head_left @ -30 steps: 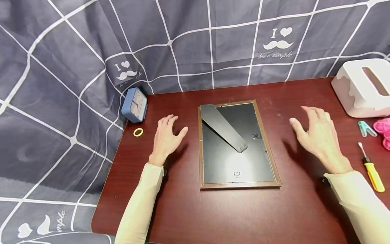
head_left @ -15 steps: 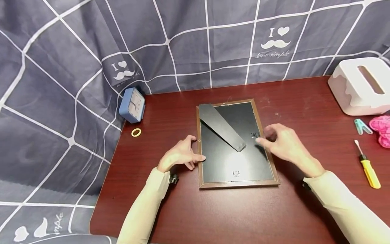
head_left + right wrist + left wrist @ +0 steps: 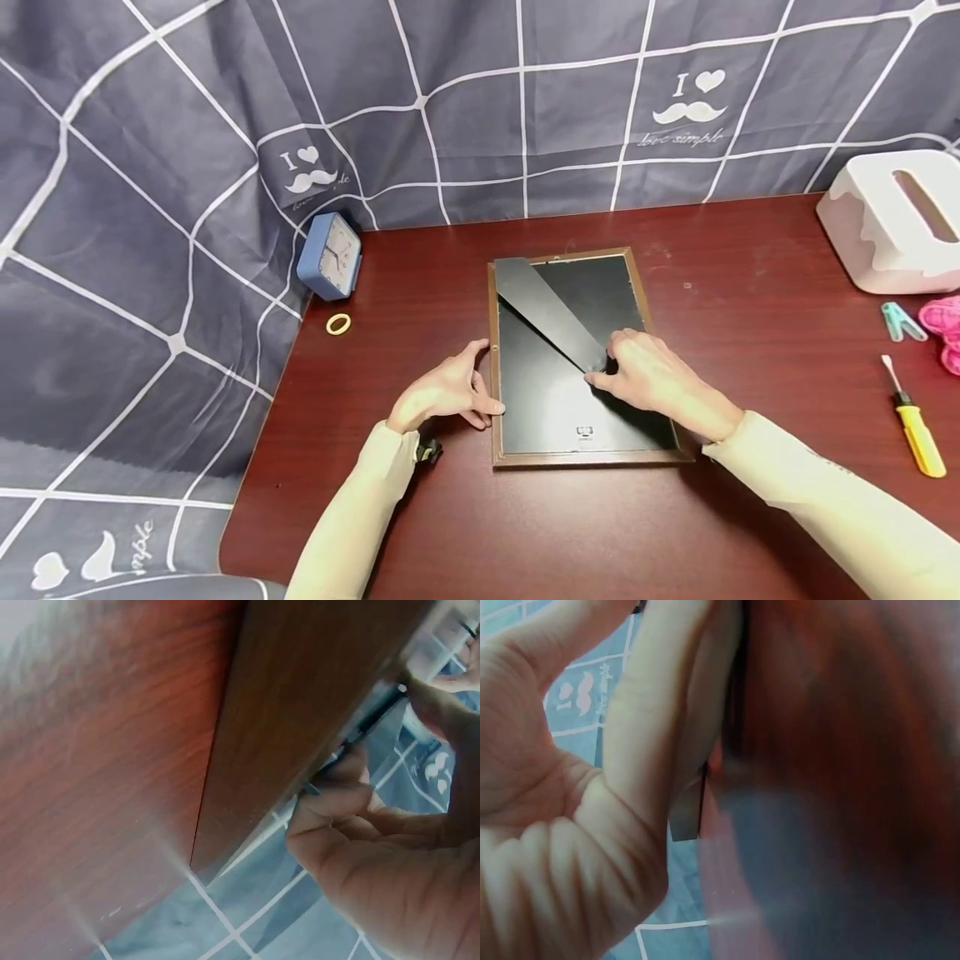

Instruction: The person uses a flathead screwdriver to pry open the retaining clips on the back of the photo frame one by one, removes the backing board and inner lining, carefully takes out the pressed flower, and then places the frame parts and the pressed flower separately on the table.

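Note:
A brown wooden picture frame [image 3: 592,457] lies face down, its black backing [image 3: 540,421] upward. A tapered grey easel stand [image 3: 540,304] slants across that backing, its wide end at the top left corner. My right hand [image 3: 656,379] pinches the stand's narrow end between thumb and fingers; in the right wrist view the dark stand [image 3: 379,712] shows edge-on above the frame's side [image 3: 300,690]. At the left border my left hand [image 3: 448,390] grips the frame, thumb over the rim and fingers along the outer side. The left wrist view shows this hand [image 3: 641,727] mostly blurred.
On the dark red table [image 3: 592,533] a blue alarm clock [image 3: 330,256] and a yellow ring [image 3: 338,324] stand at left. To the right are a white tissue box [image 3: 885,221], teal clip [image 3: 902,322], pink yarn [image 3: 947,325] and yellow screwdriver [image 3: 918,429]. A grey checked curtain hangs behind.
Both hands came inward from beside the frame. The left took hold of the left border; the right crossed the right border and pinched the stand's narrow end. The frame stays in place.

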A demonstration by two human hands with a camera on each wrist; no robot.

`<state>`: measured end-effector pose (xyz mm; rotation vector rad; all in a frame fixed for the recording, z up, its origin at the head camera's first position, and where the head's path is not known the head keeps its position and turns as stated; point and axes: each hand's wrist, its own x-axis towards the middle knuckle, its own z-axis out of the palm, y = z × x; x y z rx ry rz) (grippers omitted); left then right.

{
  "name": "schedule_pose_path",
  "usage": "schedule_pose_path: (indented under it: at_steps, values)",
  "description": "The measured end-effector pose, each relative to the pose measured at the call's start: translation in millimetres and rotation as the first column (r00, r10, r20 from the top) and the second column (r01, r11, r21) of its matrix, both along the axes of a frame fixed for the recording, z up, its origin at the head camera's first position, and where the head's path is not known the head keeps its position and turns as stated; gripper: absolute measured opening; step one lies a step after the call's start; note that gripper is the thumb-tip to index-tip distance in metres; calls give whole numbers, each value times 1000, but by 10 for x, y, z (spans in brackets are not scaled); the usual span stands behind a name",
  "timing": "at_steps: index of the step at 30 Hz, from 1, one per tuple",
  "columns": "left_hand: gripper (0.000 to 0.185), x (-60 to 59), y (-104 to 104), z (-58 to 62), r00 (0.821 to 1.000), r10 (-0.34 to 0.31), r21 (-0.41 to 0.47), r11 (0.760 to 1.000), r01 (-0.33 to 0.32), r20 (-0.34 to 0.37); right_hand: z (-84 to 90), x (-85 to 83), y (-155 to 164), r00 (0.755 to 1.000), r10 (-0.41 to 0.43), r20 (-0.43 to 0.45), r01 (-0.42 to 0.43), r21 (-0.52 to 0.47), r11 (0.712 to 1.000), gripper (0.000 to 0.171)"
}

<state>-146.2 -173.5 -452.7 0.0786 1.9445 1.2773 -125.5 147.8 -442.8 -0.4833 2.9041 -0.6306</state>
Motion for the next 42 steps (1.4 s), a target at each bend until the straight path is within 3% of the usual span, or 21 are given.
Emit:
schedule_pose_path:
  at_steps: [11,17,23,27,30,33,37,42]
  values:
    - [117,51,5,-14,999,-3,-9,1000,3,-37,-17,-39,-75,994,-55,-92,58,24,998,37]
    - [117,37,23,13,999,22,-8,1000,-22,-42,-23,-94,-35,980,-22,-196,21,-6,1000,38]
    - [117,40,14,-13,999,19,0,1000,-19,-32,-90,-105,-5,993,-22,-116,21,-12,1000,43]
    - [119,51,-5,-41,1000,20,10,1000,-19,-21,-84,-102,-27,998,22,-55,-17,88,996,56]
    - [119,59,-15,-45,1000,20,17,1000,-20,-13,-87,-108,-67,992,87,-88,-65,224,973,63]
    - [120,63,-16,-48,1000,23,29,999,-23,-7,-120,-119,-98,975,140,-171,-85,296,951,58]
    - [120,70,-4,-44,999,35,34,999,-35,1,-157,-143,-98,960,153,-236,-89,260,961,51]
    - [118,85,4,-36,999,44,20,999,-44,-9,-128,-189,-75,970,155,-189,-116,206,972,47]
